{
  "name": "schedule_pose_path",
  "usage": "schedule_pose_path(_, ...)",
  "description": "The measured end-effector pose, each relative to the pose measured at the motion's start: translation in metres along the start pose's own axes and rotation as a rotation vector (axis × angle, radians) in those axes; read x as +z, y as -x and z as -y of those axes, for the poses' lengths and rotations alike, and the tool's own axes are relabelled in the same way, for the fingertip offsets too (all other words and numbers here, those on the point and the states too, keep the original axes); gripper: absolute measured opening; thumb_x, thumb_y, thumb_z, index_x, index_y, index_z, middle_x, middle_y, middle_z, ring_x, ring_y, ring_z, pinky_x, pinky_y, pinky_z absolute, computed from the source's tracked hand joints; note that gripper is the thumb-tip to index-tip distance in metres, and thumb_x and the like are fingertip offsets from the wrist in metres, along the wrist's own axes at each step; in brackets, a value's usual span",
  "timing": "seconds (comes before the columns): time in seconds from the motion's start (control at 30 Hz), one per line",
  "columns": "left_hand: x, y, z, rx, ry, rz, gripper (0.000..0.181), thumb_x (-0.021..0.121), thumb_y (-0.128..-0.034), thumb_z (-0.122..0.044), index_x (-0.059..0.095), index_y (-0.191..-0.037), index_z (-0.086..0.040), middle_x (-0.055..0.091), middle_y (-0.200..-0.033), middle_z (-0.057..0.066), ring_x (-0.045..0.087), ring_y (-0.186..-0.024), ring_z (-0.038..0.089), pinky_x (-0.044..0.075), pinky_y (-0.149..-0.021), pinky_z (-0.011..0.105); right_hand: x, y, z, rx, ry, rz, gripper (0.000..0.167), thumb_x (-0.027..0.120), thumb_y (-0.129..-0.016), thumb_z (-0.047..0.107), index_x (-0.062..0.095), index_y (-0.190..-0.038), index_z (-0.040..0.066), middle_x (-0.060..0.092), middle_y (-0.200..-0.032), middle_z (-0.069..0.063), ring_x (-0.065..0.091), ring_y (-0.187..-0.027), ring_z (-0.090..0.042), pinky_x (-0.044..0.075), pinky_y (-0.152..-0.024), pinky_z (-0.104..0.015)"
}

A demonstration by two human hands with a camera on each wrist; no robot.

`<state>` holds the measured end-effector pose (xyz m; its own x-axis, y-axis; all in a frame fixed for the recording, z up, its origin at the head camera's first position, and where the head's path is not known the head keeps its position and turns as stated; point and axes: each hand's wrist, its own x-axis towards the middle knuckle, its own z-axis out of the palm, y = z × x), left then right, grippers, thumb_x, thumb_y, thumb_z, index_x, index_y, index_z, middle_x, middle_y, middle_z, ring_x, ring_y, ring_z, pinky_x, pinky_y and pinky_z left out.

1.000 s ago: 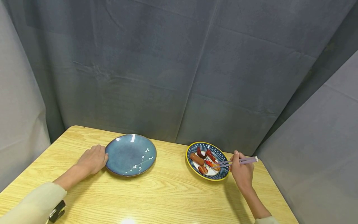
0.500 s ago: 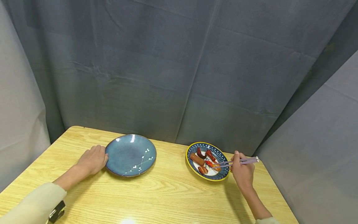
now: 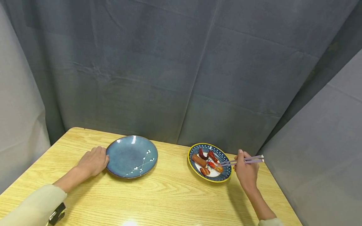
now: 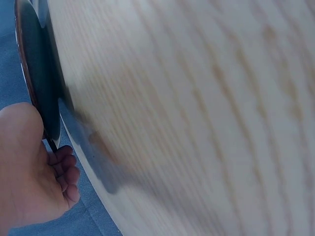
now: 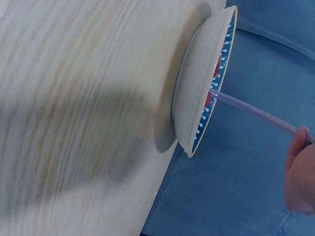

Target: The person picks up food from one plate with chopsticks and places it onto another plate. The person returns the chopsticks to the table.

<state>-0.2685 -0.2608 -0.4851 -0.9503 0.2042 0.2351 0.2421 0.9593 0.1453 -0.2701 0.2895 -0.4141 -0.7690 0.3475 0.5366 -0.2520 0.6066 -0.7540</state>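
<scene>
My left hand (image 3: 94, 161) grips the left rim of a round blue plate (image 3: 128, 157) with a white blossom pattern; the left wrist view shows the thumb over the rim and the fingers curled below. In my right hand (image 3: 246, 171) is a pair of pale purple chopsticks (image 3: 252, 159). Their tips are over a blue-and-white patterned dish with a yellow rim (image 3: 194, 172), at a red-and-orange shrimp-like piece (image 3: 217, 168). Whether they pinch it cannot be told. Around it lie a brown sausage (image 3: 199, 160), a grilled round piece (image 3: 205, 171) and dark red pieces (image 3: 212, 156).
Both dishes stand on a light wooden table (image 3: 158, 201), near its back edge. A grey curtain (image 3: 141, 69) hangs behind, and pale cloth (image 3: 319, 150) closes off the right side. A black device (image 3: 57, 214) sits at the left wrist.
My right hand has tilted the chopsticks, so their tips have shifted slightly up and right over the dish and their back ends spread apart. The left hand and both dishes stay put.
</scene>
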Motion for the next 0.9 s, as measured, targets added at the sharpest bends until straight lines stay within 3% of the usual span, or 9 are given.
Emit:
schedule_pose_path(0.33, -0.002, 0.000, -0.001, -0.004, 0.000, 0.012, 0.024, 0.050, -0.1000, -0.016, 0.051, -0.092, 0.006, 0.044, -0.081, 0.012, 0.049, -0.075, 0.031, 0.044, -0.066, 0.050, 0.005, 0.008, 0.017, -0.061, -0.169, 0.050, 0.047, 0.054, -0.104, 0.032, 0.063, -0.070, 0.000, 0.056, -0.055, -0.016, 0.052, -0.042, -0.018, 0.036, -0.037, -0.025)
schedule_pose_path(0.5, -0.002, 0.001, -0.001, -0.005, 0.005, 0.016, 0.024, 0.050, -0.0999, -0.017, 0.051, -0.092, 0.006, 0.045, -0.081, 0.012, 0.050, -0.076, 0.032, 0.044, -0.066, 0.050, 0.008, 0.016, 0.030, -0.096, -0.211, 0.108, 0.043, 0.054, -0.104, 0.027, 0.061, -0.069, 0.004, 0.055, -0.053, -0.010, 0.053, -0.042, -0.018, 0.042, -0.039, -0.025)
schedule_pose_path(0.73, 0.000, 0.000, 0.001, -0.002, 0.000, 0.011, 0.024, 0.050, -0.1003, -0.017, 0.051, -0.092, 0.006, 0.045, -0.081, 0.011, 0.048, -0.075, 0.031, 0.043, -0.065, 0.049, 0.008, 0.033, 0.071, -0.137, -0.230, 0.166, 0.038, 0.052, -0.103, 0.008, 0.060, -0.068, -0.005, 0.054, -0.052, -0.013, 0.053, -0.040, -0.019, 0.044, -0.039, -0.024)
schedule_pose_path(0.9, 0.000, 0.000, 0.001, -0.001, -0.002, 0.012, 0.025, 0.050, -0.1004, -0.017, 0.051, -0.092, 0.006, 0.045, -0.081, 0.011, 0.049, -0.075, 0.031, 0.043, -0.065, 0.049, 0.012, 0.045, 0.092, -0.142, -0.232, 0.223, 0.038, 0.052, -0.102, 0.004, 0.057, -0.064, 0.000, 0.053, -0.052, -0.015, 0.052, -0.041, -0.016, 0.042, -0.039, -0.023)
